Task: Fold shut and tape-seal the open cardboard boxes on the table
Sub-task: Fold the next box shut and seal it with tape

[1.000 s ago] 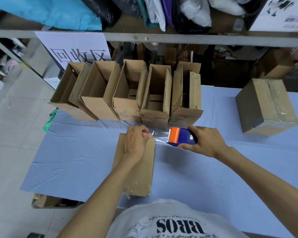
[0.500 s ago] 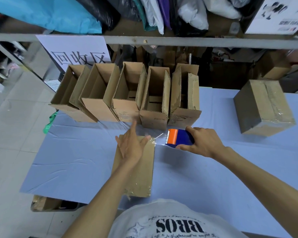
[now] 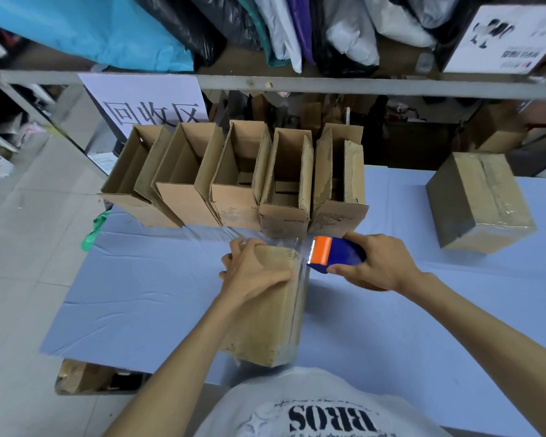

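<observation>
Left hand [image 3: 252, 274] grips closed box [image 3: 271, 326] at far end, likely light, stiff; right hand [image 3: 380, 263] clutches tape dispenser [image 3: 336, 255] beside it.

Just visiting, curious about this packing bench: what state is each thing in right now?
near box: flaps closed, lying flat, clear tape on its far end.
tape dispenser: held, tape drawn out to the near box.
left hand: holds the near box's far end.
right hand: grips the tape dispenser.
row of five boxes: open, upright.
far-right box: closed, taped.
</observation>
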The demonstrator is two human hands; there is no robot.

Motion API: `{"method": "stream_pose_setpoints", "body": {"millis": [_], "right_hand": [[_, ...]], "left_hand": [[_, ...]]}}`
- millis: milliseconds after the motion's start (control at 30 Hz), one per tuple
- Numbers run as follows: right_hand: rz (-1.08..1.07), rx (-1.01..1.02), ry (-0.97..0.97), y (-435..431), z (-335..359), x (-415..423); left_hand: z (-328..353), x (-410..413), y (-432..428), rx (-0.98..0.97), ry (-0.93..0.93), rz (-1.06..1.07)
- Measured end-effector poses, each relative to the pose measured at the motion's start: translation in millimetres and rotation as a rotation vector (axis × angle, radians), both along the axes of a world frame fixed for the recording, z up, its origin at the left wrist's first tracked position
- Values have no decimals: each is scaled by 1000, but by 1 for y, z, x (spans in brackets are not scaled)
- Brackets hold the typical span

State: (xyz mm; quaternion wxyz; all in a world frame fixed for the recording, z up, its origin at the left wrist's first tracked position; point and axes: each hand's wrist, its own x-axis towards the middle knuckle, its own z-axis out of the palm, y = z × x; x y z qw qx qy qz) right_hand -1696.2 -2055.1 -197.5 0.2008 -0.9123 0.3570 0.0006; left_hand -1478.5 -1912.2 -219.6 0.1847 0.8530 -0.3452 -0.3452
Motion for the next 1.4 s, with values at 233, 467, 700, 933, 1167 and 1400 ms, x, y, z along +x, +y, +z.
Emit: {"method": "stream_pose_setpoints", "body": {"millis": [233, 467, 700, 933, 1167, 1400], "right_hand": [[-13, -18, 65, 13, 14, 9], [-60, -55, 58, 27, 20, 45], [-36, -85, 55, 35, 24, 80], [-56, -78, 33, 36, 20, 84], [-58, 59, -5, 32, 16, 71], [-67, 116, 63, 22, 16, 18]], "left_hand": [[-3, 4, 4, -113, 286, -2], [4, 14, 18, -299, 324, 102], [15, -21, 36, -296, -311, -89], [9, -39, 30, 102, -543, -252], [7, -31, 36, 26, -591, -300], [6, 6, 47, 31, -356, -100]]}}
